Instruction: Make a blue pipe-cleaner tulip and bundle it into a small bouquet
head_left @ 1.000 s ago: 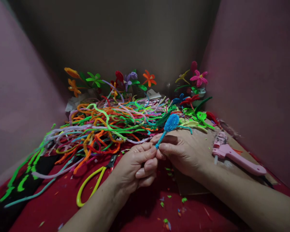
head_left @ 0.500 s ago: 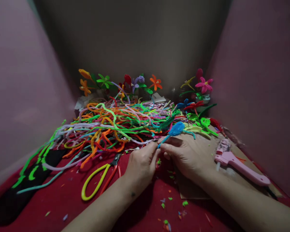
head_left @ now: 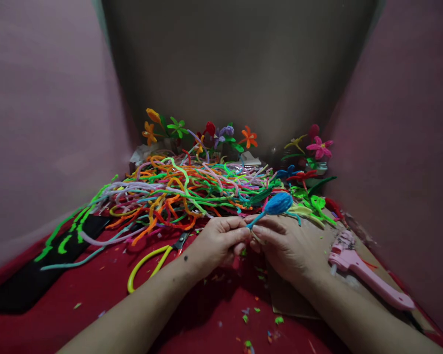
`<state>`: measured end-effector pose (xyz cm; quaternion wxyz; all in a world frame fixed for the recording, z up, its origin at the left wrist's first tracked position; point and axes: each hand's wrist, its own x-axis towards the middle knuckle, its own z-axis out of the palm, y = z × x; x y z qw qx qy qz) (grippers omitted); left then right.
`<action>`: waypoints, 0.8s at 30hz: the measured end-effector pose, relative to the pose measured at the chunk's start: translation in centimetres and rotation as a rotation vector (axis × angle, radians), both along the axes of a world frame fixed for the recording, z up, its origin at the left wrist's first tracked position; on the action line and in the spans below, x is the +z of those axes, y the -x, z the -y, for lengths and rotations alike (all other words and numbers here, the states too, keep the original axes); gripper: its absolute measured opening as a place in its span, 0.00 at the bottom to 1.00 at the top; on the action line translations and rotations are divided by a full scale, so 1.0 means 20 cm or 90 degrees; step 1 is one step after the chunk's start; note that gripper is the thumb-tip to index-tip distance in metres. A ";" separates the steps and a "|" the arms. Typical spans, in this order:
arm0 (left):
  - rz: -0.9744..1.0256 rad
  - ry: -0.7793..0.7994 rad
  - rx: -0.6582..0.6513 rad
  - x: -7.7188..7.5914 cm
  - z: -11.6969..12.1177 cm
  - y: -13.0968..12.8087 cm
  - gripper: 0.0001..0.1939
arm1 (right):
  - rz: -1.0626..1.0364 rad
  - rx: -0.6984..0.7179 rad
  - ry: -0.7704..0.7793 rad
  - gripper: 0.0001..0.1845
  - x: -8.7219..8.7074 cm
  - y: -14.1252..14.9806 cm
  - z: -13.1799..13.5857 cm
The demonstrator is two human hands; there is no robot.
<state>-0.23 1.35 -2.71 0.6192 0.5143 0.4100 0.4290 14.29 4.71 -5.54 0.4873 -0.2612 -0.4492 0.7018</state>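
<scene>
My left hand and my right hand meet over a red cloth, fingers pinched together on the thin stem of a blue pipe-cleaner bud. The fuzzy blue head sticks up and to the right above my right fingers. A big tangle of coloured pipe cleaners lies just beyond both hands.
Yellow-handled scissors lie left of my left hand. A pink glue gun rests on brown cardboard at the right. Finished pipe-cleaner flowers stand along the back wall, more at the right. Small clippings litter the red cloth.
The view has tilted up, so everything sits lower in frame. My hands stay together on the blue stem, with the bud shifted slightly right and my left fingers re-pinched.
</scene>
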 end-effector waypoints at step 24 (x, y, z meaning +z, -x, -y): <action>-0.326 -0.321 0.139 -0.06 0.00 -0.03 0.09 | 0.080 -0.032 -0.044 0.02 -0.01 -0.01 0.00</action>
